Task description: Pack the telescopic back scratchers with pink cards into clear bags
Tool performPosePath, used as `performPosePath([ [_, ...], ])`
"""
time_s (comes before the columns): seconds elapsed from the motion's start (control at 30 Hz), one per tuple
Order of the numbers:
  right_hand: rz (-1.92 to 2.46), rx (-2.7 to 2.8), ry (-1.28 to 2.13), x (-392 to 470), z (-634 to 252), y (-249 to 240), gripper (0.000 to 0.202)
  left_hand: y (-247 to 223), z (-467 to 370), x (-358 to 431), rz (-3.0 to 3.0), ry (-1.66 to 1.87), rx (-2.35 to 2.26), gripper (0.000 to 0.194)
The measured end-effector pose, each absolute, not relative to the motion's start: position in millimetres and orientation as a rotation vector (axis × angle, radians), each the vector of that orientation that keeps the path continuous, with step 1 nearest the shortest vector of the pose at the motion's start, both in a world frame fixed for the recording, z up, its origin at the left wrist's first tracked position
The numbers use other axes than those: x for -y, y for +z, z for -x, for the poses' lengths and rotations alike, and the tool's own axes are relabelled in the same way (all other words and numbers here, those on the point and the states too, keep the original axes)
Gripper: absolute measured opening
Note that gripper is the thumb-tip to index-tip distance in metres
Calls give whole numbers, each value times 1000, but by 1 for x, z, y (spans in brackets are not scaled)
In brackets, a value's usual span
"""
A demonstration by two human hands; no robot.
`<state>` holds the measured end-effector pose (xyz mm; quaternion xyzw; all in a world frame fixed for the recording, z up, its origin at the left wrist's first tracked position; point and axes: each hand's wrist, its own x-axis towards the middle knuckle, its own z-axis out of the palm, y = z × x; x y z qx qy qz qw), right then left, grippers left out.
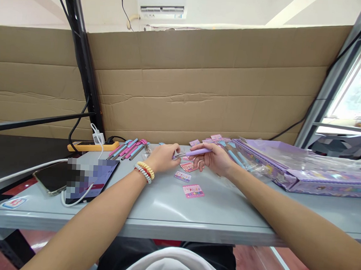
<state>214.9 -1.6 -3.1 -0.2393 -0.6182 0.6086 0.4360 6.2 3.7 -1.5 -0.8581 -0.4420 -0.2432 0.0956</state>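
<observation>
My right hand [216,156] grips a slim purple stick [199,152], its fingers closed about the barrel. From the stick's left end a thin metal part reaches toward my left hand [166,156]. That hand is pinched at the metal end, with a beaded bracelet at its wrist; the exact hold of its fingertips is partly hidden. Under and in front of both hands lie small pink and purple printed cards, among them a pink card [193,191] and a purple card [182,176]. Pink and blue sticks [128,149] with grey ends are bunched left of my left hand.
A purple printed box [311,180] with clear plastic lies at right, beside blue hand-topped sticks [235,157] in wrapping. At left are a phone [52,180], a tablet [108,175] with a white cable, and a yellow power strip [98,147]. Cardboard [201,83] walls the back.
</observation>
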Motion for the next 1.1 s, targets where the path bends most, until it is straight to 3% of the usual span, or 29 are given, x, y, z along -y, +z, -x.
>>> performPosePath([
  [0.2,662,1522,1452,0,-214,-3,29,-4,-3,-9,2621,-687,1342,57],
  [0.57,583,1457,1383,0,-220,0,29,1,1,-10,2343,-776,1382,79],
  [0.87,589,1479,1368,-1,-221,3,25,2,3,-13,2335,-636,1364,41],
  [1.1,637,1582,1402,1,-212,-3,31,2,-9,-3,2392,-560,1305,31],
])
